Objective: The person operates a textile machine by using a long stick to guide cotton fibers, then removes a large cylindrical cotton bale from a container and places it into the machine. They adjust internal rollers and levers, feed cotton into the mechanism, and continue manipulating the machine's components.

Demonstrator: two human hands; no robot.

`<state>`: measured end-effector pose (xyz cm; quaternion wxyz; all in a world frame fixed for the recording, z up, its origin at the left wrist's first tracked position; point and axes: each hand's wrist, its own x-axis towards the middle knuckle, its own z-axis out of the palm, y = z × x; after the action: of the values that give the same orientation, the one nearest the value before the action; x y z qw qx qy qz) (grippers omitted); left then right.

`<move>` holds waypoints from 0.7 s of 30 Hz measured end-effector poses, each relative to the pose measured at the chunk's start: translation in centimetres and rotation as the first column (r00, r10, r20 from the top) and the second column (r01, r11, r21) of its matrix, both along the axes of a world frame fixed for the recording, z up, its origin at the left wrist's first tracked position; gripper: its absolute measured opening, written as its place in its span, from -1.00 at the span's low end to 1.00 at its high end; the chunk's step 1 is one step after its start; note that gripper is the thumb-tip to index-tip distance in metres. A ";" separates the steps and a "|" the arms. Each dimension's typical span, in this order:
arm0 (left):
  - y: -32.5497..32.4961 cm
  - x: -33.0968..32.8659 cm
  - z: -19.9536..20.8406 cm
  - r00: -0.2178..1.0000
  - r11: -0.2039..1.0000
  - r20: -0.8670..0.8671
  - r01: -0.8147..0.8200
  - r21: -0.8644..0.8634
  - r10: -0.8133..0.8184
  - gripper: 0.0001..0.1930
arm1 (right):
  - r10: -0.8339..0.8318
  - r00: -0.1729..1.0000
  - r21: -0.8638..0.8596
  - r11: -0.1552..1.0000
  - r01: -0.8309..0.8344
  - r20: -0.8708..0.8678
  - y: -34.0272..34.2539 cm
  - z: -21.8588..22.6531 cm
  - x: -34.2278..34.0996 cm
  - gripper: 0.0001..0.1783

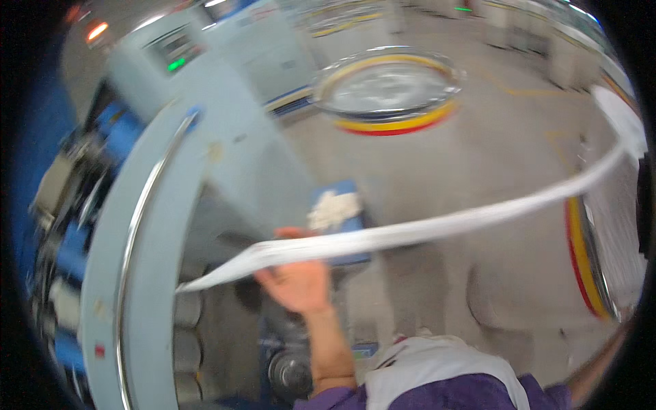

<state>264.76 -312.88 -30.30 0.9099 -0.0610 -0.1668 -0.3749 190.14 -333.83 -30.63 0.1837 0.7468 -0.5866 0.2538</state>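
A long white strand of loose fibre, like sliver, runs across the view from the pale blue machine on the left to a tall can at the right edge. My left hand is palm up beneath the strand near its left end. The strand crosses over the fingers and partly hides them; fingertips show beyond it and the thumb points left. The fingers look stretched out, though motion blurs them. Of my right arm, only the forearm shows at lower right; its hand is out of view.
A metal bar curves along the machine's side. A blue container with white fibre sits on the floor beyond my left hand. Farther off stands a round can with yellow and red bands. Blue and metal machine parts line the far left.
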 end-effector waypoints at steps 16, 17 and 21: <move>4.9 6.4 -5.8 0.942 0.983 -0.316 -0.062 0.175 0.116 -0.52 | 0.932 0.356 0.499 0.342 -0.797 -0.070 2.1 -10.0 57.9 -0.46; 5.9 7.3 -7.7 0.928 0.966 -0.327 -0.101 0.238 0.178 -0.50 | 0.917 0.394 0.671 0.333 -0.662 -0.066 1.2 -11.3 57.6 -0.47; 10.1 8.7 -16.6 0.856 0.653 0.003 -0.396 0.646 0.516 -0.73 | 0.888 0.158 0.843 0.459 -0.282 -0.431 -8.8 -8.7 55.9 -0.38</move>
<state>273.44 -302.75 -46.94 0.9530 0.2545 0.0405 -0.1594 246.05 -342.66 -39.38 0.0823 0.9483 -0.0819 -0.2953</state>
